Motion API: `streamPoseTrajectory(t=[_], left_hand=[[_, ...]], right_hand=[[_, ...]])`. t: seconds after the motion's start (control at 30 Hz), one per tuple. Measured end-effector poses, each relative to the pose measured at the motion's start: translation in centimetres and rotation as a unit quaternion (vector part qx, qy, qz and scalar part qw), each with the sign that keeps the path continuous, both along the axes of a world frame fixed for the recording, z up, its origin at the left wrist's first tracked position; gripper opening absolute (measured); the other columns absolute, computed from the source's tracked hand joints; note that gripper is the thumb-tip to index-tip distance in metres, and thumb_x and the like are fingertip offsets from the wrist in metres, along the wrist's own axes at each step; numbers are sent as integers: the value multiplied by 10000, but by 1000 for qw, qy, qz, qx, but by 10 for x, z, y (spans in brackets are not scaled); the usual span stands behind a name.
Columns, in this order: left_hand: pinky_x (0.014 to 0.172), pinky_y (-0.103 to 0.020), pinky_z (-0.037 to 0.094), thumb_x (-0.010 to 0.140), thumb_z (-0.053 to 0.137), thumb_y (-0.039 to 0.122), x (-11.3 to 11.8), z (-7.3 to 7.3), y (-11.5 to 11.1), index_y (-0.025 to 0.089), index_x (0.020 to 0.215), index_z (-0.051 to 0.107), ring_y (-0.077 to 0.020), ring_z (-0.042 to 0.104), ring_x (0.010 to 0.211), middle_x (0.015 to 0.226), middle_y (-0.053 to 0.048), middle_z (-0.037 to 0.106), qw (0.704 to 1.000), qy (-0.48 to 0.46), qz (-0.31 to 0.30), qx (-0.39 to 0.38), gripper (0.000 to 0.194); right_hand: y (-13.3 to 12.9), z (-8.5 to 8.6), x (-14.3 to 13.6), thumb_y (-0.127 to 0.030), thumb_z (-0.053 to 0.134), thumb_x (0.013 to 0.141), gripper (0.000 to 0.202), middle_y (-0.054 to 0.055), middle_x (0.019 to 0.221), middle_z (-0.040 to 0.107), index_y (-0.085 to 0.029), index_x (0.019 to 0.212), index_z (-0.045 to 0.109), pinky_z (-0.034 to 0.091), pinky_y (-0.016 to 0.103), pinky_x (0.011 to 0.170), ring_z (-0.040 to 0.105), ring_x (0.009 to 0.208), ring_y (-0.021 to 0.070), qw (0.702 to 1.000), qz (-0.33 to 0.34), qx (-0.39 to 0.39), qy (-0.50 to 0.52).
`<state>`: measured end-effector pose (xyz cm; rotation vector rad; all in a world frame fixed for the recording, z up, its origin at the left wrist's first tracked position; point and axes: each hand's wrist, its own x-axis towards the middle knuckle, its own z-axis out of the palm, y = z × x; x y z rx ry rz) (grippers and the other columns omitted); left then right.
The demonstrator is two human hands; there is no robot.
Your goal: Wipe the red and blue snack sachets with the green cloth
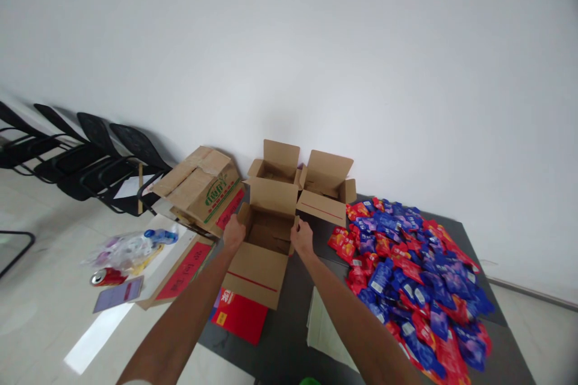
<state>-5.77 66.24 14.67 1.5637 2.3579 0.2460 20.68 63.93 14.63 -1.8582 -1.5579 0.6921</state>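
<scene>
An opened cardboard box [255,267] stands on the dark table with its flaps spread and bare cardboard showing inside. My left hand [235,233] is closed on its left side flap. At the opposite side, my right hand [301,237] pinches the right flap, fingers pressed together. Two more opened cartons sit behind it: one carton [282,153] straight back, and another carton [323,206] back right. A red printed packet [241,317] lies partly beneath the front flap.
Red and blue snack packets [406,271] are heaped over the table's right side. A large printed carton [208,183] stands at left, near a white box [169,258], a soda can [107,277] and a phone [118,294]. Black chairs [103,150] line the wall. A pale sheet [327,328] lies in front.
</scene>
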Motion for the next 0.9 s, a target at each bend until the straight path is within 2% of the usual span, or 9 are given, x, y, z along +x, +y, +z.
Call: streamPoseTrajectory(t=[0.2,0.27,0.37,0.47,0.5,0.6,0.67,0.77,0.9], left_hand=[[944,-346,479,866,472,163,-2,6,33,128,1379,450,-230,633,1127,1243,-145,662,998,-48,-29,1,515],[1055,-350,417,831,513,162,4,10,40,112,1469,346,-232,523,1299,1423,-166,544,998,-45,-47,14,661],[1189,-487,232,773,583,209,20,15,39,37,1547,156,-342,210,1497,1610,-245,235,998,-20,-47,32,901],[1210,-566,103,708,617,246,39,14,22,131,1583,111,-367,50,1529,1668,-168,91,993,38,-104,45,1017],[1214,-562,81,697,616,246,45,12,14,149,1582,143,-356,44,1531,1670,-153,103,989,54,-132,34,1009],[1205,-579,79,670,639,263,59,3,-15,213,1505,388,-360,75,1527,1646,-135,219,976,81,-202,-26,873],[1180,-599,136,700,635,291,65,-4,-32,210,1494,411,-372,129,1513,1632,-162,244,973,92,-207,-33,829],[1153,-609,184,791,588,357,71,-12,-50,207,1497,408,-396,194,1489,1620,-181,262,976,107,-188,-31,745],[1120,-679,181,872,517,459,76,-17,-56,262,1522,372,-452,186,1476,1635,-159,235,978,105,-176,-32,694]], right_hand=[[29,-1,-9,-236,418,929,309,98,934,689,-145,1073,675,464,286,843,627,888,212,999,-25,-14,18],[39,0,-11,-260,409,943,325,114,957,702,-137,1080,677,468,299,869,645,929,227,998,-41,-30,22],[47,2,-12,-289,402,956,360,151,993,710,-115,1122,671,471,327,898,658,991,259,996,-63,-58,25],[43,6,-11,-311,405,960,386,155,1059,711,-130,1211,637,475,331,918,658,1048,264,993,-71,-86,30],[38,7,-11,-318,417,956,387,154,1069,711,-135,1224,629,480,330,910,662,1045,264,992,-71,-97,32],[21,8,-12,-344,472,929,391,171,1050,715,-131,1221,622,506,337,842,684,982,272,987,-69,-139,32],[9,6,-12,-352,502,909,386,182,1007,719,-123,1192,628,515,352,791,695,930,285,983,-68,-166,29],[-2,2,-15,-293,532,884,253,176,914,724,-135,1011,683,508,340,752,702,864,275,982,-46,-180,37],[-1,1,-25,-208,510,895,199,162,831,719,-143,886,698,490,308,698,696,812,243,987,-26,-141,67]])
